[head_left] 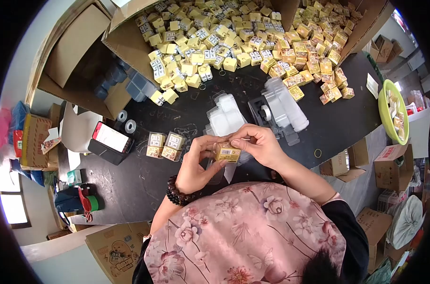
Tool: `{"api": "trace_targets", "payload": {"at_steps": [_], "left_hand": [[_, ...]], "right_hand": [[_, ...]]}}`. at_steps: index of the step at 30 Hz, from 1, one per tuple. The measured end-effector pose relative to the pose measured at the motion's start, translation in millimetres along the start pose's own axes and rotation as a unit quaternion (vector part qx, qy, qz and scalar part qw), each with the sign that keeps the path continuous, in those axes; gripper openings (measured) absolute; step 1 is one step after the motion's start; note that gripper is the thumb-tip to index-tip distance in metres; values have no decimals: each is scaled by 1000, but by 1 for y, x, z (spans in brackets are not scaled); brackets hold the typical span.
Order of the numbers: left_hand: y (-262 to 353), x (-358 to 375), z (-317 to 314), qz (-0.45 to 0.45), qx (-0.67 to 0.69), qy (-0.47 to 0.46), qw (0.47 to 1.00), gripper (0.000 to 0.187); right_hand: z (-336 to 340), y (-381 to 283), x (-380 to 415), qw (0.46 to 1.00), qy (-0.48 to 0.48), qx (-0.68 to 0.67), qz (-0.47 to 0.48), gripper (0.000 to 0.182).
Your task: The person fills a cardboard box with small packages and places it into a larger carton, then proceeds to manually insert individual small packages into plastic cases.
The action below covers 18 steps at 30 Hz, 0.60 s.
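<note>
Two open cartons (pixel 125 21) spill heaps of small yellow boxes (pixel 196 52) onto the black table (pixel 115 187); clear plastic trays (pixel 224 116) lie nearer the person. Smallest, one gold box (pixel 228 153) sits between both hands, left fingers (pixel 196 161) curled around it, right fingers (pixel 255 142) pinched at its top.

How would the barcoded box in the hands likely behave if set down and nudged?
The barcoded box looks like thin card, so it's probably light and may dent if squeezed. Its flat faces suggest sliding rather than rolling.
</note>
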<state>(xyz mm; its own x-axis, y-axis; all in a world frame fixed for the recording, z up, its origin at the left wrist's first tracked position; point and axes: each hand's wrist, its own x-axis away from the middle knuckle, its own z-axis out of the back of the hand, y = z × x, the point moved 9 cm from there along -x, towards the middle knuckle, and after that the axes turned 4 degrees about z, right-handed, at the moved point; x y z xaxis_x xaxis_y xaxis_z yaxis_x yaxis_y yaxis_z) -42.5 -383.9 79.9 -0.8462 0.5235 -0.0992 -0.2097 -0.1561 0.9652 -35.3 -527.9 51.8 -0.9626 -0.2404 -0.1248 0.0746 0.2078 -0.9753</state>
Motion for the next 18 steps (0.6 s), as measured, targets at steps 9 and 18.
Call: {"api": "trace_targets", "payload": {"at_steps": [9, 18], "left_hand": [[-1, 3, 15, -20, -71, 26, 997, 33], [-84, 43, 32, 215, 500, 123, 830, 19]], "right_hand": [[-23, -9, -14, 972, -133, 171, 88, 18], [111, 54, -221, 673, 92, 734, 11, 50]]}}
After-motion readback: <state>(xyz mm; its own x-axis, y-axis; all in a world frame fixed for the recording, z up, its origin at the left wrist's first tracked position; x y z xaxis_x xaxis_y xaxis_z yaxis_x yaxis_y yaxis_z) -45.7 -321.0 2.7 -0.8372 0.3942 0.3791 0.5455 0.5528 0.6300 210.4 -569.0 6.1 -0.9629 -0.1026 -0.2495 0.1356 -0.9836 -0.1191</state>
